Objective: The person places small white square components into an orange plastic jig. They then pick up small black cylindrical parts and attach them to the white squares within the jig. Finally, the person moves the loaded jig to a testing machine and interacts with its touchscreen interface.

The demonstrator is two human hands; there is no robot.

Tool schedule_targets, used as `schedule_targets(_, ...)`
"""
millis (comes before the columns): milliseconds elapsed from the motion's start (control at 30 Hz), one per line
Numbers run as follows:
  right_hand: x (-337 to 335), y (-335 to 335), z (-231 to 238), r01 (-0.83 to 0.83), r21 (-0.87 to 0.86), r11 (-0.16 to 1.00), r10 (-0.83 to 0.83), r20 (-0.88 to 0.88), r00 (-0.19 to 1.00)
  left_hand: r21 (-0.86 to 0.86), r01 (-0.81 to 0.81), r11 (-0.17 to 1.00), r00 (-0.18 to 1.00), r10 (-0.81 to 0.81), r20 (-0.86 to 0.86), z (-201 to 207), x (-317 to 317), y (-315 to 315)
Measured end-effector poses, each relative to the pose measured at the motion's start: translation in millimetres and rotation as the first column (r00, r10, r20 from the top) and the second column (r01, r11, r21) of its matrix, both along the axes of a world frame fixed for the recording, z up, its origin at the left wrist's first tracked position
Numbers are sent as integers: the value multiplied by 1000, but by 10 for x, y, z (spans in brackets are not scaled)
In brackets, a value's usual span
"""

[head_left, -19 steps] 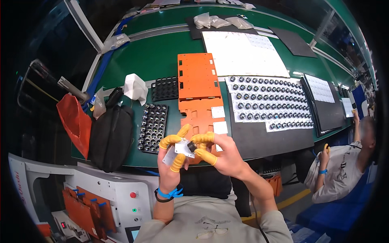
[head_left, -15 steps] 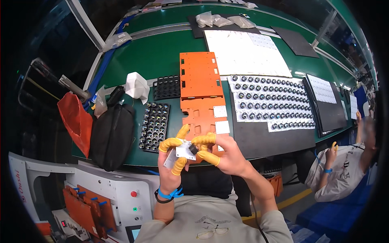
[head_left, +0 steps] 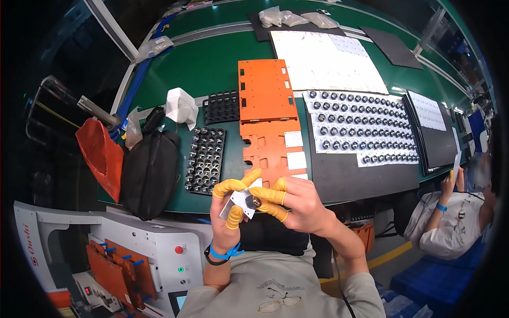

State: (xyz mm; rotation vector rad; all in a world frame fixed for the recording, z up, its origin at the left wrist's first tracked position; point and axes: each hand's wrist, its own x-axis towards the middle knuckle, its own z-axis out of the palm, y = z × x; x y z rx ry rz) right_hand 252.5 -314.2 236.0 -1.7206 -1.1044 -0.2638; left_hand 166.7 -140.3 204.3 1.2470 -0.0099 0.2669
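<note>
Yellow finger cots cover fingertips on both my hands. My left hand [head_left: 227, 225] grips a small white square board [head_left: 241, 199] by its edges, tilted, above the table's front edge. A silvery flat piece [head_left: 226, 209] shows beneath it in the same hand. My right hand [head_left: 303, 204] pinches a short black cylindrical part [head_left: 255, 202] with a shiny round face, against the board. Whether the part is fixed to the board I cannot tell. Just beyond my hands lies the open orange fixture [head_left: 260, 159], with white square boards [head_left: 296, 160] along its right side.
Left of the fixture sits a black tray [head_left: 204, 159] full of round parts, with another black tray [head_left: 220, 108] behind. Rows of white boards with black round parts [head_left: 360, 127] cover a dark mat at right. A black bag [head_left: 151, 175] and grey machine [head_left: 154, 249] stand left; a co-worker [head_left: 450, 212] sits right.
The board has tilted more upright in my hands, and the black part's round face now shows. My head view has shifted slightly. The co-worker's hands have come together at a white sheet.
</note>
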Motion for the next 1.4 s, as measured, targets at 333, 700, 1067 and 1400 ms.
schedule_targets(333, 36, -73, -218, 20, -7, 1000, -18, 143, 990, -49, 38, 998, 999, -37, 34, 39, 4, -76)
schedule_targets(700, -13, -57, -365, 203, -14, 979, -195, 226, 954, -591, 166, 789, 942, -305, -143, -294, -11, -199)
schedule_targets(1067, 120, -137, -527, 315, -216, 924, -184, 473, 862, 651, -187, 736, 981, 170, 90, -48, 113, -10)
schedule_targets(1400, 106, -8, -470, 202, -414, 888, -69, 315, 947, 854, -180, 487, 978, 179, 104, -152, 145, -17)
